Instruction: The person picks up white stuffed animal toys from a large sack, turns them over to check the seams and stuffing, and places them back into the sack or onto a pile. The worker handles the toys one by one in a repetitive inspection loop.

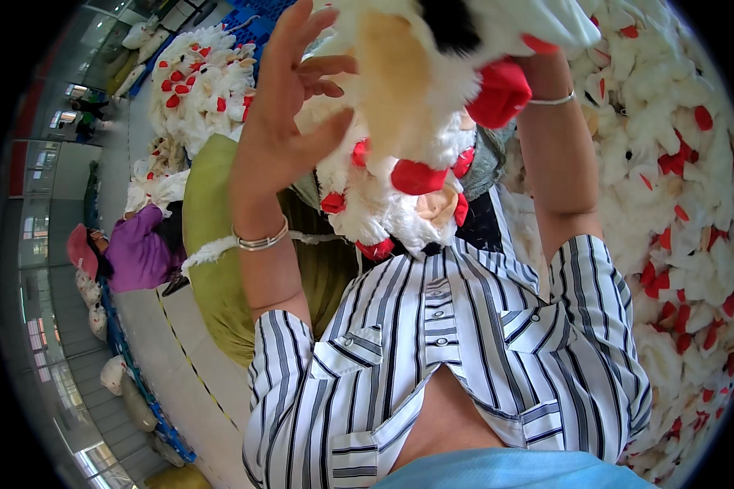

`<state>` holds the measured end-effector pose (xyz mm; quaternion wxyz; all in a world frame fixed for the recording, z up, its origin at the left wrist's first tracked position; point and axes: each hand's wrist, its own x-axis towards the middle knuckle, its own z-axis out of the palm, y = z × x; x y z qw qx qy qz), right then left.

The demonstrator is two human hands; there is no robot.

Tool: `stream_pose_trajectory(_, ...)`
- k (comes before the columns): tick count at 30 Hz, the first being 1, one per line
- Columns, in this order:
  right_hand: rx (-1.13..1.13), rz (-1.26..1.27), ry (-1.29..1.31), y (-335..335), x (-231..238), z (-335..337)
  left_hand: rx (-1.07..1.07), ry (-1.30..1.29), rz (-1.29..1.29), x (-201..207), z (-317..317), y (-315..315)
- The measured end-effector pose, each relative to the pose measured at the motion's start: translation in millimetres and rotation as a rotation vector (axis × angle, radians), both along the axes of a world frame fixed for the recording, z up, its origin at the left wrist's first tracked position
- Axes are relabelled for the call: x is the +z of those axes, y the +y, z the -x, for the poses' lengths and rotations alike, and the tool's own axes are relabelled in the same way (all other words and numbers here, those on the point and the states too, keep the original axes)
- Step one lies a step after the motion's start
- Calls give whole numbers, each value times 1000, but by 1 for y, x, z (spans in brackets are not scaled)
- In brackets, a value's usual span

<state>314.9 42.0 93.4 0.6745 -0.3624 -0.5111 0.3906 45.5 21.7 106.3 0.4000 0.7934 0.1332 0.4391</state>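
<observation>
I hold a white plush toy (420, 73) with red and cream patches and a black spot up close to the camera. My left hand (289, 98) is spread against its left side, fingers apart, thumb pressed into the fur. My right hand (546, 65) is mostly hidden behind the toy's red part (501, 91); only the wrist with a thin bracelet shows. More white and red plush pieces (387, 204) lie bunched in my lap against my striped shirt.
A large heap of white and red plush toys (677, 179) fills the right side. Another heap (200, 85) lies at the upper left beside an olive-green sack (212, 269). A person in purple with a pink hat (130, 253) sits at left on the grey floor.
</observation>
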Motion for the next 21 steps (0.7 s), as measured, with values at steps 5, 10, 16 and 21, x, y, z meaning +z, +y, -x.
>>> stream_pose_trajectory(5, -20, -54, -47, 5, 22, 0, 445, 203, -676, 27, -20, -16)
stream_pose_trajectory(10, -89, -81, -101, 4, 18, 5, 474, -317, -135, 52, -1, 5)
stream_pose_trajectory(16, -311, -42, -252, -10, -21, 17, 224, -140, -232, -3, 19, 10)
stream_pose_trajectory(21, -415, 82, 490, -1, -80, 9, 394, -235, 260, -97, 79, 20)
